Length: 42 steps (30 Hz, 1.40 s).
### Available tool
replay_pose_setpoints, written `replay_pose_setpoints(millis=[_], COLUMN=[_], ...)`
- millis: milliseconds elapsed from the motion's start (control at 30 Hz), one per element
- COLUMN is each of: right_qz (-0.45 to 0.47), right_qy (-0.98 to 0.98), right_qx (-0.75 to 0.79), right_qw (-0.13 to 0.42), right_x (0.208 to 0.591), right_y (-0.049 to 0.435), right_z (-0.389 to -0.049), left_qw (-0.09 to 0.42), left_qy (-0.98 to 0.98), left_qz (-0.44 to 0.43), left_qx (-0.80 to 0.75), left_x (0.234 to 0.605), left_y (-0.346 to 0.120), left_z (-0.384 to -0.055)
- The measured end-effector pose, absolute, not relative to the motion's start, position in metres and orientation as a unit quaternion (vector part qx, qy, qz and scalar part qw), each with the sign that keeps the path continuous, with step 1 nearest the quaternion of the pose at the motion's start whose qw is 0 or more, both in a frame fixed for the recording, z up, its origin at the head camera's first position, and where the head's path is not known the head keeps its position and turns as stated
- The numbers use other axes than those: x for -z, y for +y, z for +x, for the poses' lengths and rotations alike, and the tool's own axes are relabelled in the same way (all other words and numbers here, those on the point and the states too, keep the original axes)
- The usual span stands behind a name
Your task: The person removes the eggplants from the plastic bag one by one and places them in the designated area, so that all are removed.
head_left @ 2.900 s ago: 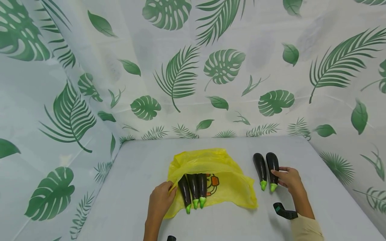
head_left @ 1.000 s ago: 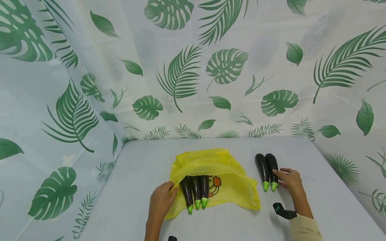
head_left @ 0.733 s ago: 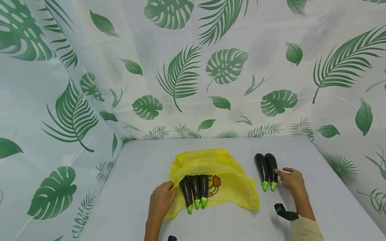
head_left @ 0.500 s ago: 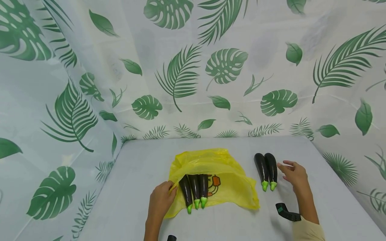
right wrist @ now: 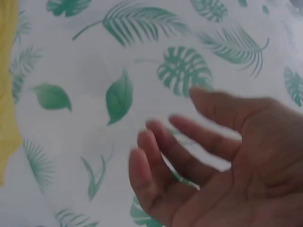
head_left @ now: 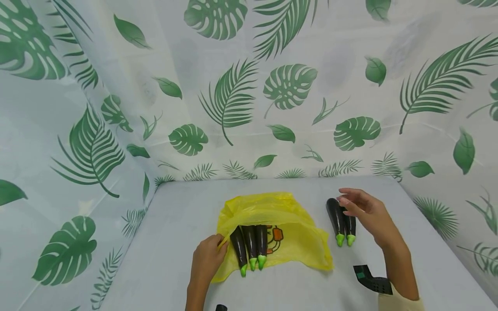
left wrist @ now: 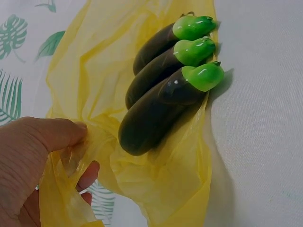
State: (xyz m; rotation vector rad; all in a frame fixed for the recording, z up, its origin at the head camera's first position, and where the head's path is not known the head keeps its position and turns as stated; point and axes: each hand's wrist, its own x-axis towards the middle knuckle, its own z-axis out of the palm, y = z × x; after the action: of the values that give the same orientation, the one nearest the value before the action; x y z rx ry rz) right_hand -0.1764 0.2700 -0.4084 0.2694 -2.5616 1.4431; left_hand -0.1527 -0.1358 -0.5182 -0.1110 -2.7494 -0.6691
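Three eggplants (head_left: 251,242) are seen in the mouth of a yellow bag (head_left: 253,205), just right of the left fingers (left wrist: 89,177): glossy, near-black purple, slightly bent, capped in bright green with short stubs. They are laid side by side, caps at the bag's edge, far ends covered by the upper layer. The bag is thin, crinkled, see-through in places, marked with an orange print (head_left: 277,233). Its edge is pinched by the left hand (head_left: 208,257), thumb against fingers. Two more eggplants (head_left: 334,218), same look, are laid side by side on the white table (head_left: 183,216), below and left of the right fingers (right wrist: 206,135); the right one's far end is hidden by the right hand (head_left: 369,214). Right fingers are loosely bent and spread, thumb apart. A black device (head_left: 371,283) is worn at the right wrist. Behind, leaf-printed sheeting (head_left: 299,151) is hung.
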Motion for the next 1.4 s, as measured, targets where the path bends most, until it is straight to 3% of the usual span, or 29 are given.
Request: replay_pose_setpoints(millis=[200,367,567,800,1067,1400], right_qz=[0.282,0.367,0.393,0.344,0.231,0.026], right_qy=[-0.796,-0.755,-0.732,-0.716,-0.741,-0.788], right_qx=[-0.533,-0.516,-0.495,-0.505,-0.534,-0.574], right_qw=[-0.053,-0.169,-0.253,-0.338,-0.335,-0.220], right_x=[0.402,0.408,0.429,0.459,0.488,0.510], right_y=[0.246,0.220,0.191,0.167,0.149,0.126], right_z=[-0.167,-0.160,-0.162,-0.163,-0.164,-0.161], left_qw=[0.152,0.153,0.160,0.152,0.142,0.146], left_qy=[-0.959,-0.959,-0.958,-0.958,-0.959,-0.959], left_qz=[-0.039,-0.041,-0.043,-0.042,-0.036,-0.038], left_qx=[0.234,0.233,0.234,0.239,0.243,0.241], left_x=[0.519,0.519,0.519,0.520,0.519,0.519], left_y=[-0.136,-0.136,-0.136,-0.135,-0.134,-0.134], left_z=[-0.152,-0.152,-0.152,-0.151,-0.151,-0.153])
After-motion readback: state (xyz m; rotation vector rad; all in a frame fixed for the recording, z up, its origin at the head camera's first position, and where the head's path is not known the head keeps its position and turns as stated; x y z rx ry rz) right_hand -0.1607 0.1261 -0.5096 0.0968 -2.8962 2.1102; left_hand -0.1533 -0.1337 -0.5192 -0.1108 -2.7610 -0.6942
